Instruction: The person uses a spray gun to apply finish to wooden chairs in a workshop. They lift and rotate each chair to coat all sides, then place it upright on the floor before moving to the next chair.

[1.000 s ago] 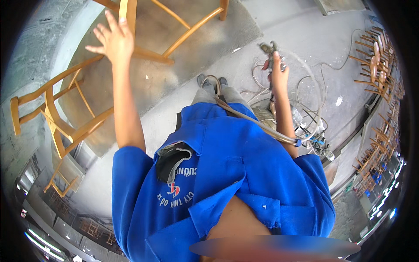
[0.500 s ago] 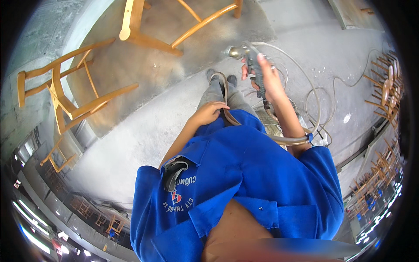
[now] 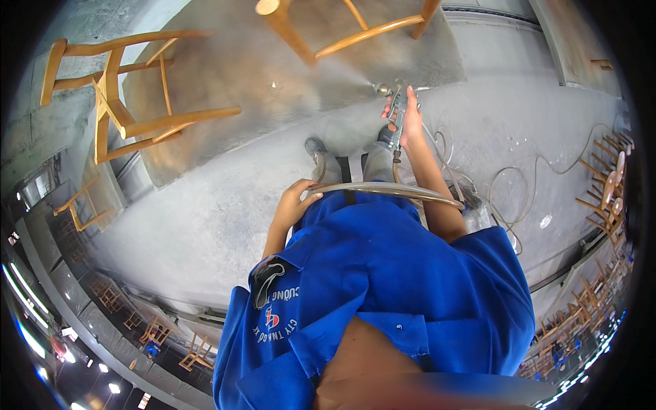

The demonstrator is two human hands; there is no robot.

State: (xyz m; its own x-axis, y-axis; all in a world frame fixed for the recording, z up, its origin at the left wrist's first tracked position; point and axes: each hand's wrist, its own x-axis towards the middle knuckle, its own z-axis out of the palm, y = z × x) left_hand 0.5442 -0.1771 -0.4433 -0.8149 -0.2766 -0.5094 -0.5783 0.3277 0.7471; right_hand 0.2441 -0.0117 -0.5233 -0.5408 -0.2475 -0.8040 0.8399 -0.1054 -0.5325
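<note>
My right hand grips a metal spray gun out in front of me, its nozzle turned to the far left. A pale mist fans from the nozzle toward a light-brown wooden chair frame, partly cut off by the top of the view. At my waist my left hand is closed on a clear brownish hose, which runs across my front to my right forearm. Another wooden chair frame is tipped over at the far left, apart from both hands.
A brown-stained board lies beneath the chair frames. Loops of thin hose trail over the grey floor to the right. Behind my right arm a container is partly hidden. Several wooden stools or chairs are stacked along the right edge.
Mist now shows clearly at the nozzle. My feet have moved apart. The hose has been drawn left across my waist by my left hand, and the chair frames sit higher in view.
</note>
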